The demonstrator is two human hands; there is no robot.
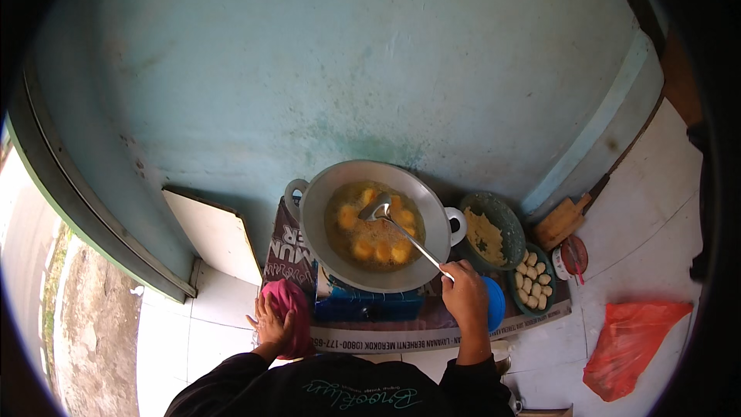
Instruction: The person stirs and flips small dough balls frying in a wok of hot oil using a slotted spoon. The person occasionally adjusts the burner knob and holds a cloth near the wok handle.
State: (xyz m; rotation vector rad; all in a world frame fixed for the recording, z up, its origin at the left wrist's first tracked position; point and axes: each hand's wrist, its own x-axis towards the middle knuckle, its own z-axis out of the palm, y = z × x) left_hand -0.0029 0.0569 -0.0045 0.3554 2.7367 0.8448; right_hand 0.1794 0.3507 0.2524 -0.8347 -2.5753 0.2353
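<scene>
My right hand (pixel 468 295) grips the handle of a metal spatula (pixel 417 243). Its blade lies over the hot oil (pixel 376 229) in a large aluminium wok (pixel 324 174). Several golden fritters (pixel 363 250) float around the blade among bubbles. The wok sits on a blue stove (pixel 370 307). To the left of the stove, my left hand (pixel 272 321) rests with fingers spread on a pink cloth (pixel 295 313); whether anything lies under the cloth I cannot tell.
Right of the wok stand a green bowl of pale dough (pixel 509 214) and a smaller green bowl of shaped dough pieces (pixel 550 295). A blue plastic container (pixel 495 304), a wooden board (pixel 561 223), a small tub (pixel 562 260) and a red plastic bag (pixel 637 344) are nearby. A wall (pixel 376 69) rises behind.
</scene>
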